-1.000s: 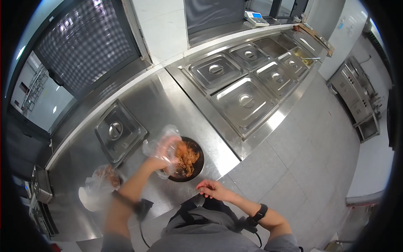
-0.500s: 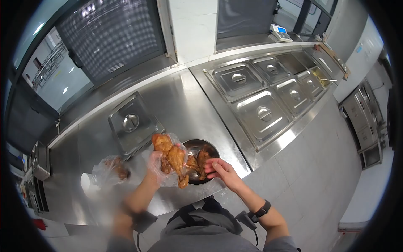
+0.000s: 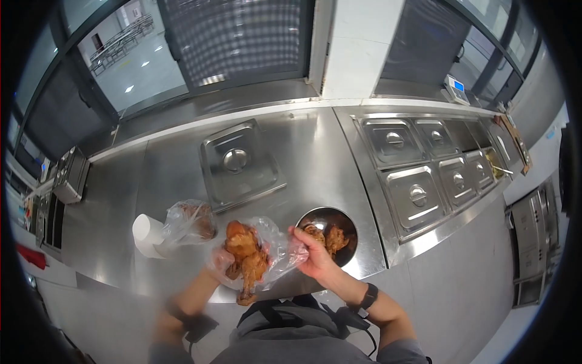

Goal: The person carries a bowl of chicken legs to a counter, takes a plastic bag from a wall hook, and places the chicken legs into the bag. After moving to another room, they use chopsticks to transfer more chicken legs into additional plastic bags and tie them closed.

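Note:
Browned chicken pieces (image 3: 244, 246) lie in a thin clear plastic bag (image 3: 276, 242), with a drumstick end hanging over the near side. My left hand (image 3: 223, 259) is closed around the bag and chicken from the left and below. My right hand (image 3: 312, 255) pinches the stretched right edge of the bag between thumb and fingers. Just beyond my right hand is a round steel bowl (image 3: 353, 230) with more browned chicken (image 3: 335, 239) in it. A second clear bag with brown food (image 3: 197, 223) rests on the counter left of my hands.
Beside the second bag is a white roll or cup (image 3: 147, 229). A lidded steel pan (image 3: 257, 161) sits behind it on the steel counter (image 3: 303, 145). Several lidded pans (image 3: 415, 197) are set in the counter at right. A scale (image 3: 456, 89) stands on the back ledge.
My right hand has left the bowl and taken hold of the bag's edge, stretching it rightward. The bagged chicken has moved away from the bowl. The camera view has shifted and turned.

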`<state>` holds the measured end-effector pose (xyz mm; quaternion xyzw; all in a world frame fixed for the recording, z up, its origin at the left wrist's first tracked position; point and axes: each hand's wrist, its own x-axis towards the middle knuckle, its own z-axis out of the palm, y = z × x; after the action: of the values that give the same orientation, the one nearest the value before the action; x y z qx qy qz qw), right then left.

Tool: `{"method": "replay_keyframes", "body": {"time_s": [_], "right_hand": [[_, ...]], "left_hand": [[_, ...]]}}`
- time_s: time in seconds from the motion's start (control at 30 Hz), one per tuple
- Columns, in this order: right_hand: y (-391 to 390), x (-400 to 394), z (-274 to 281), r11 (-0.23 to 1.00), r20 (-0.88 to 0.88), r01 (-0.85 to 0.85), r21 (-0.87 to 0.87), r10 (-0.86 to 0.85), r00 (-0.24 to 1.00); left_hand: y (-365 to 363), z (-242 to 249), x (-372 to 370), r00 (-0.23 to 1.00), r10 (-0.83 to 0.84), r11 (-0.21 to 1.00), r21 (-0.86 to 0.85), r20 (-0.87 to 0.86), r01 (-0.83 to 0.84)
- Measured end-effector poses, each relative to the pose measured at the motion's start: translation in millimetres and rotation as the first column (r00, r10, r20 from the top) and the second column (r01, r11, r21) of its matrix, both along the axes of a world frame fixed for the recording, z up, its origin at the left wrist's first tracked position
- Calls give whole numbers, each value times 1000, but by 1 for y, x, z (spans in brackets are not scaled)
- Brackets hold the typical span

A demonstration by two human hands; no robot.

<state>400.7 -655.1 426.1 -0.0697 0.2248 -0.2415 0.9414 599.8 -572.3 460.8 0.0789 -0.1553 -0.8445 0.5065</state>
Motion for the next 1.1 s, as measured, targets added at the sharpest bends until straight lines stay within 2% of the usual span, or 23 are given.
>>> {"method": "replay_keyframes", "body": {"time_s": [0.07, 0.1, 0.2, 0.23, 0.3, 0.33, 0.4, 0.43, 0.47, 0.53, 0.57, 0.6, 0.63, 0.7, 0.73, 0.77, 0.8, 0.87, 0.9, 0.93, 1.0, 1.03, 1.1], "right_hand": [[-3, 4, 10, 985, -72, 104, -140, -115, 991], [-3, 5, 9, 968, 26, 60, -243, -56, 998], [11, 27, 34, 777, -204, -113, -619, -20, 979], [19, 33, 46, 646, -283, -198, -737, -29, 959], [32, 36, 49, 177, -313, -320, -931, 70, 947], [40, 35, 46, -81, -342, -334, -939, 112, 933], [50, 35, 33, -206, -312, -279, -938, 149, 938], [54, 33, 23, -267, -299, -249, -931, 168, 939], [59, 29, 7, -52, -359, -355, -933, 107, 927], [68, 20, -21, 391, -503, -475, -788, 34, 863], [69, 19, -28, 381, -549, -519, -765, 37, 835], [73, 15, -32, 426, -548, -527, -735, 85, 832], [78, 22, -4, 471, -543, -534, -702, 132, 829], [86, 33, 14, 568, -495, -493, -659, 167, 853], [84, 39, 18, 594, -484, -445, -670, 105, 869], [77, 46, 23, 618, -472, -395, -680, 44, 881], [70, 52, 29, 638, -459, -344, -689, -17, 888], [59, 54, 39, 469, -548, -490, -735, 15, 836], [55, 53, 43, 384, -616, -583, -716, 46, 786], [53, 51, 45, 293, -683, -669, -683, 69, 728], [52, 45, 47, 301, -696, -677, -671, 59, 716], [52, 43, 48, 305, -703, -682, -665, 55, 709], [52, 38, 43, 208, -697, -687, -696, 31, 716]], "left_hand": [[12, -19, 20, 991, -51, 998, 42, 121, 46], [17, -32, 29, 976, -77, 996, 66, 202, 65], [36, -71, 52, 846, -110, 989, 139, 521, 43], [39, -73, 54, 799, -140, 982, 187, 585, 36], [40, -75, 56, 698, -156, 978, 209, 699, 10], [44, -83, 59, 738, -119, 955, 281, 664, -99], [49, -120, 66, 797, -28, 859, 422, 604, -290], [53, -140, 74, 813, 85, 848, 387, 576, -363], [54, -133, 76, 858, 145, 824, 419, 493, -381], [56, -110, 78, 910, 271, 771, 495, 314, -401], [55, -112, 77, 891, 318, 761, 473, 324, -444], [53, -115, 75, 869, 365, 749, 450, 334, -487], [52, -116, 72, 845, 409, 734, 427, 345, -529], [46, -111, 54, 666, 512, 560, 376, 543, -738], [44, -106, 46, 556, 542, 464, 327, 630, -823], [44, -92, 45, 593, 511, 549, 295, 623, -782], [46, -87, 48, 656, 424, 590, 360, 624, -723], [50, -72, 54, 759, 239, 644, 486, 605, -591], [52, -62, 51, 704, 173, 660, 449, 689, -602], [51, -62, 49, 553, 127, 709, 314, 824, -631], [52, -64, 46, 176, 74, 805, 46, 982, -592], [49, -60, 42, -44, 160, 828, -158, 986, -537], [42, -51, 36, -440, 352, 810, -504, 827, -299]]}}
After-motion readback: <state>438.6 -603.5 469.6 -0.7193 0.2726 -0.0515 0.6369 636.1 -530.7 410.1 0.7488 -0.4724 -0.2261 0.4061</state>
